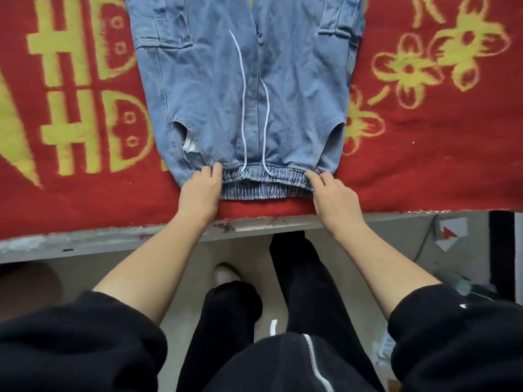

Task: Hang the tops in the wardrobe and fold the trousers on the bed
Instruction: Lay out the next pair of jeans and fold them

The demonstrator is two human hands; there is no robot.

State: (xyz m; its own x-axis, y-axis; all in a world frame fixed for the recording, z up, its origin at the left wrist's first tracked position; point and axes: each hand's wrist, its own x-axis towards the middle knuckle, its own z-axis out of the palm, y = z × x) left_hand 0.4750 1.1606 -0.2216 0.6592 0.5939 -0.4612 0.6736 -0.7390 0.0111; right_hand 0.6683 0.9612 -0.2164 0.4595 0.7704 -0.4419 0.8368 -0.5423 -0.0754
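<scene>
Trousers: the pale blue denim trousers (243, 89) lie flat on the red blanket (85, 193) at the centre of the frame, with the legs running off the top edge.
Waistband: the elastic waistband (266, 182) sits lower centre, nearest me, close to the edge of the bed (113, 239). A white drawstring (243, 108) trails up the front.
Left hand: my left hand (202, 188) holds the waistband's left end, fingers bent over it and thumb on top.
Right hand: my right hand (334, 193) holds the right end the same way.
Handling: I judge the denim soft, limp and fairly weighty. It is unlikely to slide on the pile, and the pockets add bulk.
Hold: the waistband corners suit best for spreading, and a side seam or the hems for folding.
</scene>
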